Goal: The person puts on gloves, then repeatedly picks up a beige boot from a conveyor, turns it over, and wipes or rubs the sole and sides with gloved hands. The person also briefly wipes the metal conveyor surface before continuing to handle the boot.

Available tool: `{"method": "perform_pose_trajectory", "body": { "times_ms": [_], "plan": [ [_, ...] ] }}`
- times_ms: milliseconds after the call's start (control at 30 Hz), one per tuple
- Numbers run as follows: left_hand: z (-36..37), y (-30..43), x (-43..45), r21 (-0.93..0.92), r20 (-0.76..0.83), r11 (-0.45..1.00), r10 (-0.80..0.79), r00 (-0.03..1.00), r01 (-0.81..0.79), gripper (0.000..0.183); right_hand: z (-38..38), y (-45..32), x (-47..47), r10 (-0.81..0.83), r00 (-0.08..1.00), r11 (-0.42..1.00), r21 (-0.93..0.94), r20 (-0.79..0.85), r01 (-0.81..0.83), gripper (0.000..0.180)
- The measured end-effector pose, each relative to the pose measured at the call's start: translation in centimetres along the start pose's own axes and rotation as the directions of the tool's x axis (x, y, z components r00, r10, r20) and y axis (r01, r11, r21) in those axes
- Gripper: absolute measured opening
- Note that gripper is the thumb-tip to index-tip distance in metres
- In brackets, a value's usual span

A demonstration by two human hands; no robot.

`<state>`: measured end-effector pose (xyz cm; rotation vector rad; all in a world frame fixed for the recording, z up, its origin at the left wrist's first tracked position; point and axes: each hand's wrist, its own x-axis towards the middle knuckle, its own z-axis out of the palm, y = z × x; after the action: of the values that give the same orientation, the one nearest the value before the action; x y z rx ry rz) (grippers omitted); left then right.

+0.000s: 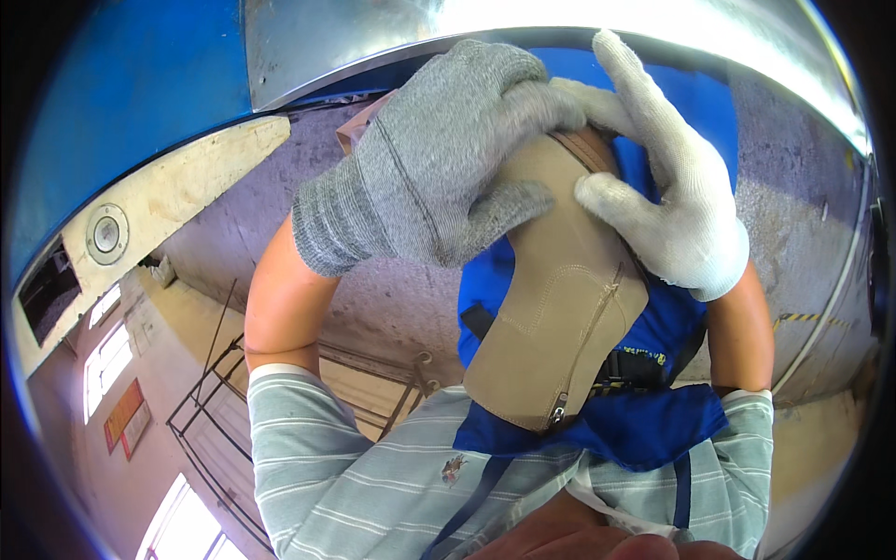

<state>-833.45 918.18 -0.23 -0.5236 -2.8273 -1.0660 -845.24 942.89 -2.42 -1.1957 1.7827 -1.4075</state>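
A tan leather ankle boot (pixel 553 301) with a side zipper lies with its shaft towards my body, over a blue apron (pixel 483 273). Its far end is partly hidden by my gloves, and a strip of brown edge shows there. My left hand (pixel 455 154), in a grey knit glove, curls its fingers over that far end, thumb on the leather; the fingers look blurred. My right hand (pixel 665 189), in a white knit glove, touches the boot's right side with its thumb. One white-gloved finger points up and away, another reaches towards the grey fingertips. Whether it grips is unclear.
A shiny metal edge (pixel 420 42) and blue panel (pixel 154 70) border the far side. Left of me are a pale beam with a round fitting (pixel 106 234) and a black metal rack (pixel 203 399). Something pinkish-brown (pixel 350 133) shows behind the grey glove.
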Motion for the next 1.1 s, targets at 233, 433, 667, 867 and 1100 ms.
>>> {"method": "perform_pose_trajectory", "body": {
  "times_ms": [233,433,667,867,1100],
  "plan": [
    [-0.2,1.8,-1.4,-0.083,0.062,0.960,-0.264,0.963,0.268,0.088,0.3,4.0,-4.3,-0.137,0.986,0.981,-0.128,0.097,0.149,0.070],
    [0.3,2.2,-2.2,-0.132,0.035,0.930,-0.340,0.940,0.342,0.088,1.0,5.0,-1.7,-0.284,0.957,0.821,-0.500,0.060,0.275,0.059],
    [0.1,1.8,-1.5,-0.056,0.080,0.967,-0.244,0.967,0.249,0.083,2.3,3.1,0.5,-0.188,0.981,0.933,-0.305,0.040,0.191,0.031],
    [0.1,2.1,-1.0,0.012,0.111,0.965,-0.263,0.958,0.263,0.079,1.1,1.3,-1.3,-0.134,0.984,0.910,-0.379,0.118,0.170,0.043],
    [0.2,2.1,-0.4,-0.001,0.166,0.955,-0.292,0.942,0.297,0.077,0.1,0.3,-3.1,0.036,0.990,0.962,-0.273,0.135,0.003,0.059]
  ]
}}
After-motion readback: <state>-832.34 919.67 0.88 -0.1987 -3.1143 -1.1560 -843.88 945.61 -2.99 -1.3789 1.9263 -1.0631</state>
